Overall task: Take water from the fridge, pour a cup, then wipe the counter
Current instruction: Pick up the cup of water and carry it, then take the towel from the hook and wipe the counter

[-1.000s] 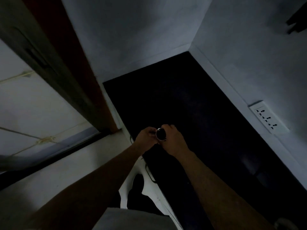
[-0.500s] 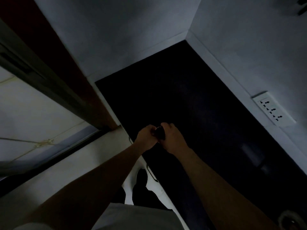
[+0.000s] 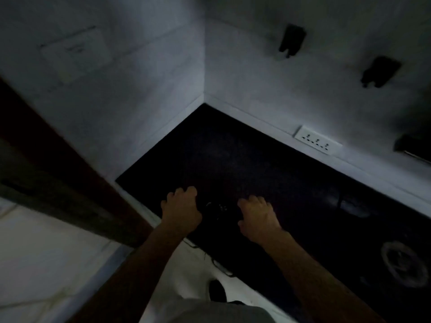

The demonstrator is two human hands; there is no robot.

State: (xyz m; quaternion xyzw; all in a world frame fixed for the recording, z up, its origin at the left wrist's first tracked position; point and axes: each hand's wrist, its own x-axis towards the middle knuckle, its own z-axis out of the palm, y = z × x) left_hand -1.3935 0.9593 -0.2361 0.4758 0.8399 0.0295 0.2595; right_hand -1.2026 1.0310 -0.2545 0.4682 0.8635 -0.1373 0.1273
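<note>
From my head camera, my left hand [image 3: 180, 209] and right hand [image 3: 257, 217] hover apart, fingers curled on nothing I can make out, over the dark counter [image 3: 245, 159]; no bottle or cup is identifiable, so wiping probably remains.

Two hands, the left hand [image 3: 180, 212] at seven o'clock and the right hand [image 3: 257, 217] at five. One socket strip [image 3: 317, 143] at two o'clock. Two dark wall brackets [image 3: 292, 40] [image 3: 380, 72] at one o'clock. One round ring [image 3: 404, 266] at four.
</note>
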